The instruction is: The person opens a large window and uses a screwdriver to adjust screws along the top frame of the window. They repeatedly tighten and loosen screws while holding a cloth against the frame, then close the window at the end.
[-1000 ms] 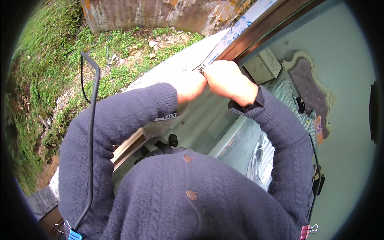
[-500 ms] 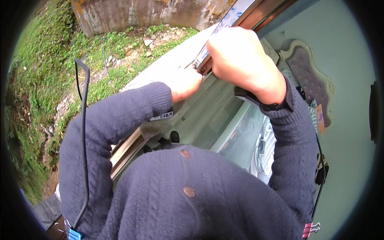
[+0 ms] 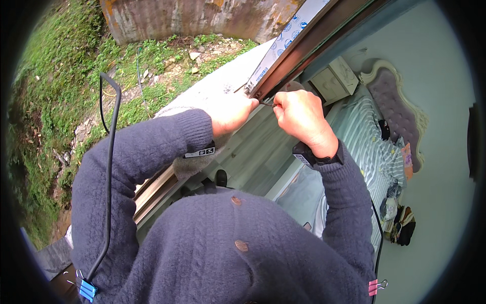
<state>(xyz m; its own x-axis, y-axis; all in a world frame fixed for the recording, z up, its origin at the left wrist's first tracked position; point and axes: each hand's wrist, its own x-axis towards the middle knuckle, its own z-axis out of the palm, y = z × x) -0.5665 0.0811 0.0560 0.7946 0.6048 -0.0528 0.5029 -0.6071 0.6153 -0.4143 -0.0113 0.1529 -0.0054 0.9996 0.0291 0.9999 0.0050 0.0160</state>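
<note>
My right hand (image 3: 300, 114) is closed around a thin, dark rod-like tool (image 3: 268, 104); most of it is hidden in the fist. The tool's exposed end reaches left toward the lower end of a reddish-brown window or door frame (image 3: 291, 65). Pressed close to that same end is my left hand (image 3: 234, 115), fingers drawn together. What it pinches there, if anything, is hidden. Printed protective film (image 3: 291, 38) covers the outer side of the frame. A pale sill (image 3: 223, 76) runs beside the left hand.
Outside on the left is a grassy slope (image 3: 55, 91) below a stained wall (image 3: 197, 20). Indoors on the right stand a bed with striped covers (image 3: 349, 126), a tufted headboard (image 3: 390, 93) and a white cabinet (image 3: 334, 81). A grey cloth (image 3: 195, 161) hangs under my left forearm.
My right hand has moved down and away from the frame, uncovering the frame's length and the thin tool. My left hand has stayed at the frame's end.
</note>
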